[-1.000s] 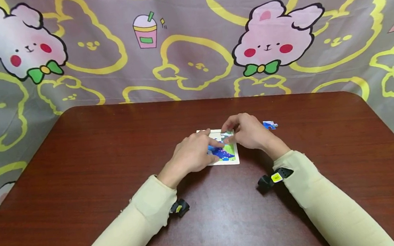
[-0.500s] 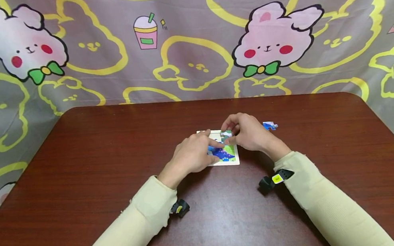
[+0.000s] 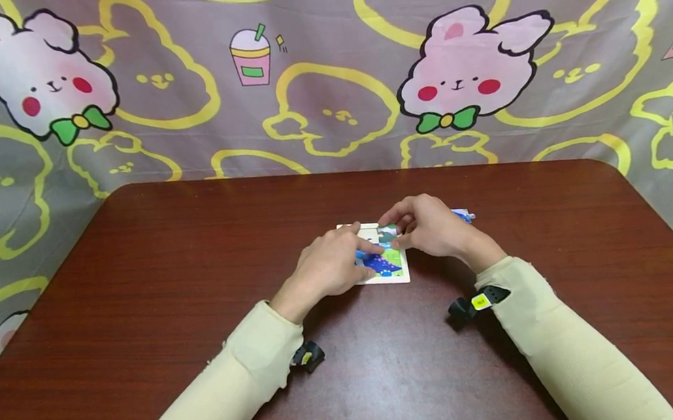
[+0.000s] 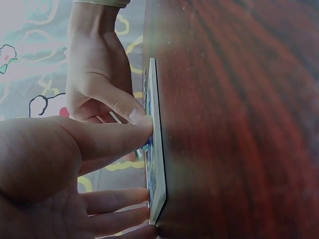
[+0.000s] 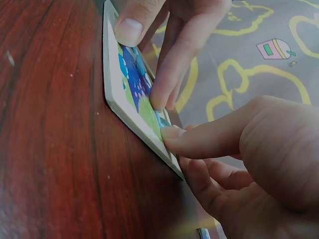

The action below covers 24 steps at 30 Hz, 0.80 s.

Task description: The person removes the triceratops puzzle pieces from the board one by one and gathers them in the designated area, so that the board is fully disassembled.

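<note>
The puzzle (image 3: 384,263) lies flat on the dark red-brown counter (image 3: 181,254), right at the centre of the frame in the head view, with blue, green and white artwork and a white rim (image 5: 112,84). The left hand (image 3: 331,258) comes in from the lower left and covers the puzzle's left side; its fingers are mostly straight and relaxed, one fingertip resting on the picture and the thumb touching near the bottom edge. The right hand (image 3: 433,227) reaches in from the lower right, thumb and bent fingers holding the corner piece (image 3: 387,234) at the puzzle's upper right, where it lies in line with its neighbours. A pale patch (image 3: 367,233) shows just left of that piece. Right of centre, a blue loose piece (image 3: 463,215) lies on the counter, partly hidden behind the right hand. Both arms wear cream sleeves (image 3: 571,336), with a black strap (image 3: 493,295) at each wrist. Across the top of the frame hangs a grey cloth (image 3: 329,19) printed with yellow outlines, rabbit faces in green bows at upper left and upper right, and a pink cup (image 3: 251,65) between them.
</note>
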Available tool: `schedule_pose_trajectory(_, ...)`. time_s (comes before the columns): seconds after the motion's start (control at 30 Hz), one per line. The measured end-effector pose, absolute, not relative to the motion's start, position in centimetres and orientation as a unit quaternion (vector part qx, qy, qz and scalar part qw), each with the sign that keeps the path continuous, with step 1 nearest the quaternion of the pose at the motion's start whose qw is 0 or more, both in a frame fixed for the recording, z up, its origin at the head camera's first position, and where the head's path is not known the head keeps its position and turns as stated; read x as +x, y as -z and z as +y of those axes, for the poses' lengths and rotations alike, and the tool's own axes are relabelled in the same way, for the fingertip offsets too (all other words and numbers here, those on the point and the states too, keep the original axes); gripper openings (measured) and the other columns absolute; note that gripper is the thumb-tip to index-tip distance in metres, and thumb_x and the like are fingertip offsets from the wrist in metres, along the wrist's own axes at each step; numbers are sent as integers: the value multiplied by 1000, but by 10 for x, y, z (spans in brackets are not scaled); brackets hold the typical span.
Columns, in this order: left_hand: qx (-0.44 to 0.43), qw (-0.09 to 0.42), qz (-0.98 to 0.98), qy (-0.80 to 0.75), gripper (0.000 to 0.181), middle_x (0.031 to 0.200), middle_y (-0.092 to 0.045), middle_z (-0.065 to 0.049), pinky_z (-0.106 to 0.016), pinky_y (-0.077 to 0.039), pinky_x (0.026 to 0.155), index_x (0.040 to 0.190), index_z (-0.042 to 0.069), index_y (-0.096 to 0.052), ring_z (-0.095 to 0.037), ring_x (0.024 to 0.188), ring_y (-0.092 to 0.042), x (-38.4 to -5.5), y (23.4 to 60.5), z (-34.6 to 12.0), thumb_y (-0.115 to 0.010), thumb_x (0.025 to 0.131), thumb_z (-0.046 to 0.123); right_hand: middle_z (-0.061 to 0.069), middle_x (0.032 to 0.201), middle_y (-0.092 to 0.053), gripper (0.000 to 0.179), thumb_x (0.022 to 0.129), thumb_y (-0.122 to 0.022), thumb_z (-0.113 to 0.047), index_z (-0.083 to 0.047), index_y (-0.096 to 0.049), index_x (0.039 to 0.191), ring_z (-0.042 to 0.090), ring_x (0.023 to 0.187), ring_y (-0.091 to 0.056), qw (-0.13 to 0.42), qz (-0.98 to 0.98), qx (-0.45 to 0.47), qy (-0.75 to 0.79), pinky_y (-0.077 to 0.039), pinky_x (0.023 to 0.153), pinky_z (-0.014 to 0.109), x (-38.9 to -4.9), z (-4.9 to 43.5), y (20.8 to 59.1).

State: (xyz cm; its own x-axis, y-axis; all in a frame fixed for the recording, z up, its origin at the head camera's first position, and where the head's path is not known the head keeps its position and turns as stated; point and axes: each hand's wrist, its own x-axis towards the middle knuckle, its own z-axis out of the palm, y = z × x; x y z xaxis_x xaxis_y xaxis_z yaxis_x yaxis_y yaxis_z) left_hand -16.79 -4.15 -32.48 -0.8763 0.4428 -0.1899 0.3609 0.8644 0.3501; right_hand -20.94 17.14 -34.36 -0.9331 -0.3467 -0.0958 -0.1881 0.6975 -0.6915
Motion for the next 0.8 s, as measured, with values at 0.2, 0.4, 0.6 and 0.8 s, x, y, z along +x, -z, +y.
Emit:
schedule_pose_trajectory(0.2, 209, 135, 955, -164, 41, 172, -38, -11, -61, -52, 109, 137, 39, -72, -37, 158, -39, -167, 325, -42, -79, 97, 33, 11, 102, -72, 29, 91, -82, -5, -8, -79, 120, 23, 90, -63, 101, 916, -158, 356, -53, 77, 32, -210, 173, 345)
schedule_pose_trajectory(0.4, 211, 131, 954, -166, 41, 172, -39, -11, -61, -52, 109, 136, 38, -73, -37, 157, -41, -166, 327, -41, -80, 96, 32, 11, 103, -72, 29, 91, -83, -8, -8, -79, 120, 22, 89, -64, 94, 917, -163, 352, -53, 77, 31, -209, 176, 347)
schedule_pose_trajectory(0.6, 213, 133, 954, -164, 41, 172, -38, -11, -60, -51, 111, 137, 39, -72, -37, 158, -38, -166, 327, -41, -79, 97, 33, 11, 104, -73, 29, 93, -81, -8, -8, -79, 122, 22, 90, -64, 92, 919, -165, 347, -52, 77, 32, -208, 177, 346)
schedule_pose_trajectory(0.8, 213, 132, 953, -170, 41, 172, -38, -12, -61, -50, 111, 137, 37, -73, -38, 158, -38, -165, 325, -43, -79, 97, 32, 11, 106, -73, 30, 94, -80, -11, -8, -78, 124, 23, 93, -65, 95, 918, -164, 349, -52, 79, 32, -208, 176, 345)
